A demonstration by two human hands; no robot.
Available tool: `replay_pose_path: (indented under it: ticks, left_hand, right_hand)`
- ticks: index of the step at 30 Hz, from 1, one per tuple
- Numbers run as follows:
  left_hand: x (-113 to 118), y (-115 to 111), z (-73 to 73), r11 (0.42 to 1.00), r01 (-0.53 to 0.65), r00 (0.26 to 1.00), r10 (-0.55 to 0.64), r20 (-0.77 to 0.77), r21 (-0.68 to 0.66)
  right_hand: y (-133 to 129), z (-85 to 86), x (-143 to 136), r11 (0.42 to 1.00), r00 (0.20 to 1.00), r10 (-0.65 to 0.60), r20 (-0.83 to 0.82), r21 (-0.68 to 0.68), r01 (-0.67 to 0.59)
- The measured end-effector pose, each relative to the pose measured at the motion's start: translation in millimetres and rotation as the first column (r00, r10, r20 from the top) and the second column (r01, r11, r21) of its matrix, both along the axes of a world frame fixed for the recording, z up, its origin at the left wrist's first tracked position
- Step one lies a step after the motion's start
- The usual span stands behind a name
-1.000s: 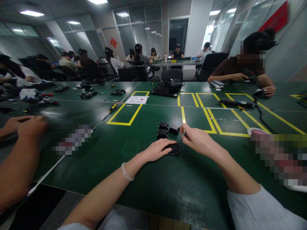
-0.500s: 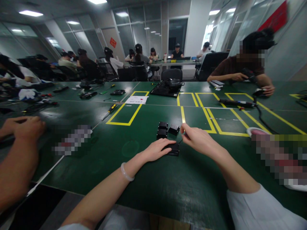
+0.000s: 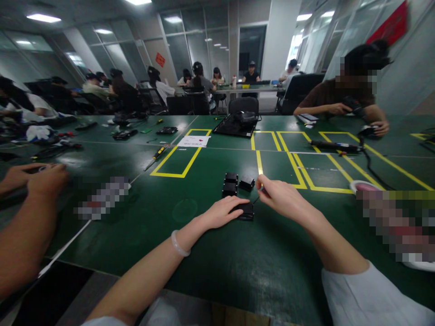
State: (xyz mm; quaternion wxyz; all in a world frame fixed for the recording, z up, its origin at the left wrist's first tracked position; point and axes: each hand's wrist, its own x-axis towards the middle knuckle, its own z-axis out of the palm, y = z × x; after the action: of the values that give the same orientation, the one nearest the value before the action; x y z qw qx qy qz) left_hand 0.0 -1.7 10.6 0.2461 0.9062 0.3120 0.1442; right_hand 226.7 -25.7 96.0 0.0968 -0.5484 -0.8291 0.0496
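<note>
My left hand lies over a small black box-shaped part, fingers on its top and thumb along its near side, pinning it to the table. In my right hand, closed in a pinch, is a slim dark tool. Its thin shaft slants down to the far right corner of that part; the handle is hidden by my fingers. Just beyond my left hand stand two similar black parts in a row, and another black part lies tilted beside them.
The green table carries yellow tape outlines. Further off are a yellow-black screwdriver, a paper sheet and a black tray. A co-worker's hands are at the left; another person handles a dark device at the right.
My hands and the black parts hold almost the same positions. The co-worker's hands at the left have shifted slightly to the right.
</note>
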Motion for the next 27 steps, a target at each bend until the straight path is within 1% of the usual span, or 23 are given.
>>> replay_pose_path:
  ticks: [4, 9, 11, 18, 24, 27]
  left_hand:
    - [0.3, -0.1, -0.9, 1.000, 0.000, 1.000, 0.000, -0.007, 0.001]
    - [0.7, -0.2, 0.2, 1.000, 0.001, 1.000, -0.001, 0.001, -0.002]
    - [0.4, -0.5, 1.0, 1.000, 0.001, 1.000, -0.001, 0.002, -0.007]
    - [-0.3, -1.3, 1.3, 1.000, -0.004, 1.000, 0.004, 0.001, -0.007]
    - [0.4, 0.2, -0.9, 1.000, 0.001, 1.000, -0.001, 0.001, 0.002]
    - [0.4, 0.9, -2.0, 1.000, 0.003, 1.000, -0.003, -0.002, 0.008]
  right_hand:
    - [-2.3, 3.8, -0.8, 1.000, 1.000, -0.001, -0.015, -0.007, 0.001]
    - [-2.9, 6.6, -4.0, 0.998, 0.993, -0.063, 0.096, -0.011, 0.064]
    - [-2.2, 5.4, -3.6, 0.999, 0.993, -0.050, 0.110, -0.007, 0.051]
    - [-2.2, 2.1, 2.6, 0.999, 0.999, 0.050, 0.004, -0.006, -0.050]
    - [-3.2, 4.6, 5.0, 0.997, 0.997, 0.077, 0.001, -0.028, -0.077]
    - [-3.2, 6.2, 3.4, 0.998, 0.998, 0.058, 0.009, -0.033, -0.058]
